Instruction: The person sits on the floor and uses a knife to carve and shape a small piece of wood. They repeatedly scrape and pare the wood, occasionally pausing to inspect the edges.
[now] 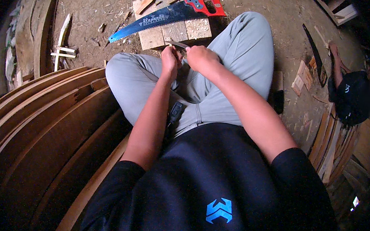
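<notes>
Both my hands meet above my lap, just in front of the near edge of a low wooden block (199, 28). My right hand (201, 58) is closed round a knife (178, 44), whose short blade points left over the left hand's fingertips. Closed in a pinch, my left hand (169, 60) has a small pale bit of wood (170, 46) at its fingertips; the rest of that piece is hidden by the fingers. A handsaw (166, 19) with a blue blade and red handle lies across the block, its tip jutting past the left side.
Wood offcuts (148, 1) rest on the block's far side. A cross-shaped piece of sticks (60, 52) is on the dirt floor. Boards (60, 119) stand stacked at my left. Rightward are a dark curved blade (316, 54), wood scraps (301, 76) and a person in a black cap (351, 97).
</notes>
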{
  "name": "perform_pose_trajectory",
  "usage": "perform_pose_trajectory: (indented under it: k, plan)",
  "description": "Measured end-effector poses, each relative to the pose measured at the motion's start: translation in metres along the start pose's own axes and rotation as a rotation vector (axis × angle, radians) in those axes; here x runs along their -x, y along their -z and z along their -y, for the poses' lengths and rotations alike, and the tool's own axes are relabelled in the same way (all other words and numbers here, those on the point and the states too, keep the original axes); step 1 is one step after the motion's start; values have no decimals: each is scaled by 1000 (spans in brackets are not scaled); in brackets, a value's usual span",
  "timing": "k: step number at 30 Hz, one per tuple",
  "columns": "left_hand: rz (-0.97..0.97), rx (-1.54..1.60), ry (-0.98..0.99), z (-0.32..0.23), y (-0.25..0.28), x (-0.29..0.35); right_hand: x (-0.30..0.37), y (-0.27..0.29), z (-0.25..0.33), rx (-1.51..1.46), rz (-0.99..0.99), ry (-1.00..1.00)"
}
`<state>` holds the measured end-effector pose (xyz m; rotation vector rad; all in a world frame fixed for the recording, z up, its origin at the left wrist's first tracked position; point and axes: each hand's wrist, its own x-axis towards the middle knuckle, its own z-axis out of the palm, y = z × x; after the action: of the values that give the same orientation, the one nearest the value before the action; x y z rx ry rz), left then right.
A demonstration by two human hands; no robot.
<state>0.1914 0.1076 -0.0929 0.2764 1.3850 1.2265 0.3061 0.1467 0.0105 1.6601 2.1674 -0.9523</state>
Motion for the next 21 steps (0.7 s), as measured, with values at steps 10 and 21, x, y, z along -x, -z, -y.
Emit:
perform_pose_trajectory:
  k: [10, 21]
  plan:
    - [-17, -144, -123, 5, 1, 1, -25, -10, 10, 47, -33, -81]
    - [86, 136, 149, -7, 6, 3, -33, -10, -20, -30, -87, 132]
